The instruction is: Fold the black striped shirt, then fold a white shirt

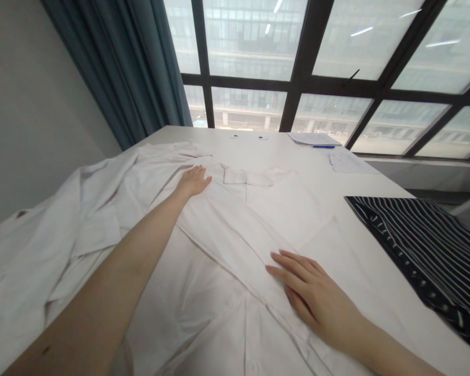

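Note:
A white shirt point(215, 219) lies spread on the white table, its collar point(245, 176) toward the far side and its button placket point(250, 334) near me. One sleeve crosses the body diagonally. My left hand point(194, 181) rests flat on the shirt's left shoulder area, fingers stretched out. On the folded-over sleeve lies my right hand point(307, 290), its fingers spread and the fingertips touching the cloth. Neither hand grips anything. The white cloth blends with the tabletop, so the shirt's right edge is hard to make out.
Crumpled white garments point(97, 209) are heaped at the left. A black-and-white striped cloth point(426, 250) hangs over the table's right edge. Papers point(315, 139) and a blue pen point(323, 147) lie at the far right, before the window. A blue curtain point(129, 62) hangs at the back left.

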The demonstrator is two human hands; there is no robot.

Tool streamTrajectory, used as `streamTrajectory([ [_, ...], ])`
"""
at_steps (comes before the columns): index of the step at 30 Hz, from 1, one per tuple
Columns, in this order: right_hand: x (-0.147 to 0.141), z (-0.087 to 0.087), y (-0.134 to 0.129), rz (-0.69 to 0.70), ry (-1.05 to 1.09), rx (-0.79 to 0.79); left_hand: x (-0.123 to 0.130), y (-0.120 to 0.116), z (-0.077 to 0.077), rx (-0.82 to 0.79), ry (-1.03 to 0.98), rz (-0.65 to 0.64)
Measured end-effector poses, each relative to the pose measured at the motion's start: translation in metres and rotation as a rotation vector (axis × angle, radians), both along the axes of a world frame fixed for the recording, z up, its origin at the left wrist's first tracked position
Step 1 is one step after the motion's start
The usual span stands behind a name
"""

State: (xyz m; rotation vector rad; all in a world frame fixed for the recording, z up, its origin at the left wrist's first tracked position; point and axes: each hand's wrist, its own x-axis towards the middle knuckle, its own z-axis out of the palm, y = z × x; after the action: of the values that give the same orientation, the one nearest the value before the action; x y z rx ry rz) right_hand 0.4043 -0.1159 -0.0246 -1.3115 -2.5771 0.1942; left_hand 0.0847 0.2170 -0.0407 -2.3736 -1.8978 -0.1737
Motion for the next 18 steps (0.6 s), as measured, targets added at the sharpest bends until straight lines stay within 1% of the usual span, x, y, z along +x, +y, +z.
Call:
streamTrajectory([
  [3,-0.002,0.001,0.001,-0.021,0.015,0.002,0.004,-0.012,0.007,0.081,-0.017,-0.034],
  [7,-0.004,0.002,0.001,-0.019,0.0,-0.005,0.02,-0.041,0.016,0.1,-0.024,-0.161],
  [10,-0.004,0.002,0.0,-0.018,0.001,-0.001,0.036,-0.076,0.011,0.068,-0.024,-0.235],
  [14,-0.004,0.001,0.0,-0.016,0.015,0.026,0.05,-0.137,-0.002,-0.016,-0.003,-0.345],
  [16,-0.003,0.0,0.0,-0.014,0.024,0.037,0.048,-0.164,-0.005,-0.067,-0.002,-0.409],
  [18,-0.003,-0.001,0.0,-0.011,0.033,0.043,0.037,-0.181,-0.003,-0.101,0.003,-0.434],
])
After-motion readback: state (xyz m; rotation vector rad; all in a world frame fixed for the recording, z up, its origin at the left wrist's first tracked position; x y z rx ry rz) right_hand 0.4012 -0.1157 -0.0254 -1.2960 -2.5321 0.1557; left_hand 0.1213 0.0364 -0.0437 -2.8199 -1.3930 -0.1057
